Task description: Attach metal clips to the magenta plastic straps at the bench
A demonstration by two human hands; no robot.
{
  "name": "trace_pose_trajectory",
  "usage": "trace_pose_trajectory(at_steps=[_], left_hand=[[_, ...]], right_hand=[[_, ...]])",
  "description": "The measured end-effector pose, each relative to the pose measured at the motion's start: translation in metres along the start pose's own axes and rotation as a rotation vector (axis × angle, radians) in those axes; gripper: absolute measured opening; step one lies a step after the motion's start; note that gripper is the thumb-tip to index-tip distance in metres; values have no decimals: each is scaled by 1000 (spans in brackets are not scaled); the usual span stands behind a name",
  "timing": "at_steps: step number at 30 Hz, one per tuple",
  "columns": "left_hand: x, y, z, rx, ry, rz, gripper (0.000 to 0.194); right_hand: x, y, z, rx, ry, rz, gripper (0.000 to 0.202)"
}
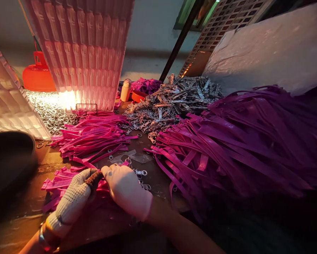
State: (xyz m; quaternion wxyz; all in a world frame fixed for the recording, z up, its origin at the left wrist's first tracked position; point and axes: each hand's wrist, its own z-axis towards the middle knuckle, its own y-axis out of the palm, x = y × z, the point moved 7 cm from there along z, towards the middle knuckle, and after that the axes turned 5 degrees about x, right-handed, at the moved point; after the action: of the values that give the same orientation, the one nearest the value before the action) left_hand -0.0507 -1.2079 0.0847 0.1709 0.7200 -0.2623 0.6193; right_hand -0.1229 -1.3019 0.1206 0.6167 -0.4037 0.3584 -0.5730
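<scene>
My left hand [75, 197], in a white knit glove with dots and a worn brown patch, is closed in a pinch. My right hand [128, 190], in a smooth white glove, is pinched up against it, fingertips meeting. A bit of pink strap shows between the fingertips; most of it is hidden by the hands. Beneath and left of them lies a small heap of pink straps [58, 183]. Metal swivel clips [141, 173] lie just beyond my right hand. A larger bundle of pink straps [92, 137] is behind my hands.
A big heap of purple-pink straps [227, 141] fills the right side. Metal clips [179, 98] are piled behind it. Loose rings [49, 113] lie under a red lamp [39, 76] and ribbed plastic panels [87, 53]. A dark round container [10, 165] stands at left.
</scene>
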Motion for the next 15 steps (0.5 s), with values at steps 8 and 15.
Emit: trace_pose_trajectory(at_steps=[8, 15], left_hand=[[-13, -22, -6, -86, -4, -80, 44], [-20, -35, -10, -67, 6, -43, 45]], right_hand=[[-11, -15, -2, 132, -40, -35, 18], [-9, -10, 1, 96, -11, 170, 18]])
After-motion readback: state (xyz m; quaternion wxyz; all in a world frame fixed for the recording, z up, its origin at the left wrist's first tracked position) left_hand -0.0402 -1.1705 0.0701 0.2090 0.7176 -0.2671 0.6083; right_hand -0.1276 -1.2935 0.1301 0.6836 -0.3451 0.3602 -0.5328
